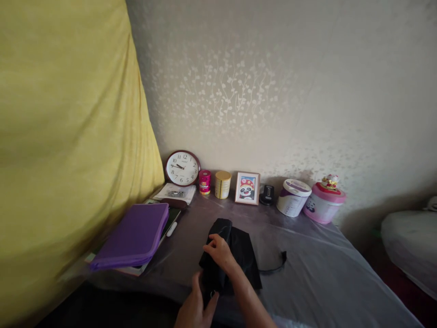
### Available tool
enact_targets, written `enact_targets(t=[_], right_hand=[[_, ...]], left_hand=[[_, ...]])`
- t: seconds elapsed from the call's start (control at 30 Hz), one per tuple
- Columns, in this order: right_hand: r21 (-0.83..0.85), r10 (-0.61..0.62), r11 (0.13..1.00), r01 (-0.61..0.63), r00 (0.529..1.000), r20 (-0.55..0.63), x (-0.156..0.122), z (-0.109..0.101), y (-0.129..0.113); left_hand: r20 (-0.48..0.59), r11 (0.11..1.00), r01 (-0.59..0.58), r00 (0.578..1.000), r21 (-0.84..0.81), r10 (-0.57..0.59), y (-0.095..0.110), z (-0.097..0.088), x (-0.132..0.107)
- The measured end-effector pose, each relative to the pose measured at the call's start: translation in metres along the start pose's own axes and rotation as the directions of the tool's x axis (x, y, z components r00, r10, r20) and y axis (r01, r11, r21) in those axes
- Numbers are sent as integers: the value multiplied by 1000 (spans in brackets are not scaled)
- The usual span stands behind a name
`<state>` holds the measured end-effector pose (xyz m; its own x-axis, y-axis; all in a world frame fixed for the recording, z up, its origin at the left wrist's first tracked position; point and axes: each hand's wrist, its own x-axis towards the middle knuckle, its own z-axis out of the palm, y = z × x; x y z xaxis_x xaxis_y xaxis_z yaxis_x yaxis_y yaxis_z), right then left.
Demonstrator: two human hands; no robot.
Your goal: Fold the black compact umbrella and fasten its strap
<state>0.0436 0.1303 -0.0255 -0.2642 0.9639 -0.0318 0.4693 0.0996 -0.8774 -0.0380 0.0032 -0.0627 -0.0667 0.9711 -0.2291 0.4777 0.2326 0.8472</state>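
A black umbrella [244, 255], its fabric loosely folded, lies at the front of the table. One fabric panel spreads flat to the right, and a thin black strap [273, 269] trails out beyond it. My left hand [198, 303] is closed around the lower end, where a small ring shows by the thumb. Across the upper left part of the fabric lies my right hand [220, 253], its fingers bent and pinching the cloth. The fabric hides part of the fingertips.
A purple zip folder [133, 232] rests on books at the left, near a yellow curtain [68, 136]. Along the wall stand a clock [183, 168], a pink can [205, 182], a yellow-lidded tin [223, 185], a panda picture frame [247, 188] and two tubs [293, 198].
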Motion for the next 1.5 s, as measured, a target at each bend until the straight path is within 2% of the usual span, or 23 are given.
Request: enact_targets(t=[0.13, 0.3, 0.5, 0.73, 0.87, 0.93, 1.0, 1.1, 1.2, 1.33, 1.5], right_hand=[[-19, -7, 1000, 7, 1000, 22, 1, 0, 3], [-29, -3, 1000, 4, 1000, 28, 0, -2, 1], [-88, -9, 996, 12, 1000, 27, -6, -4, -4], [-263, -74, 962, 77, 997, 22, -13, 2, -10], [-252, -125, 957, 140, 989, 78, -21, -2, -16], [-177, -193, 960, 215, 972, 135, -29, -8, -18], [-135, -305, 937, 322, 943, 132, -37, -15, -16], [-206, -476, 855, 476, 878, 56, -46, -21, -3], [-284, -587, 764, 579, 807, 68, -42, -22, 13], [-350, -631, 697, 626, 767, 116, -19, -21, 27], [-449, -608, 653, 610, 776, 170, 19, -25, 31]], left_hand=[[-63, 987, -152, 986, 54, 156, -5, 3, -2], [36, 954, -277, 961, 116, 275, -2, 2, 2], [152, 975, -159, 979, 156, 136, 5, 4, 8], [97, 952, -50, 995, 300, 22, 12, 11, 9], [90, 921, -24, 996, 388, -12, 16, 11, 8], [91, 920, -30, 996, 390, -6, 17, 10, 7], [94, 926, -40, 996, 375, 5, 18, 10, 6], [85, 932, -34, 996, 362, 3, 18, 10, 5], [72, 946, -33, 997, 323, 10, 17, 10, 6], [71, 943, 3, 997, 333, -28, 15, 12, 8], [75, 961, 40, 995, 273, -63, 9, 13, 11]])
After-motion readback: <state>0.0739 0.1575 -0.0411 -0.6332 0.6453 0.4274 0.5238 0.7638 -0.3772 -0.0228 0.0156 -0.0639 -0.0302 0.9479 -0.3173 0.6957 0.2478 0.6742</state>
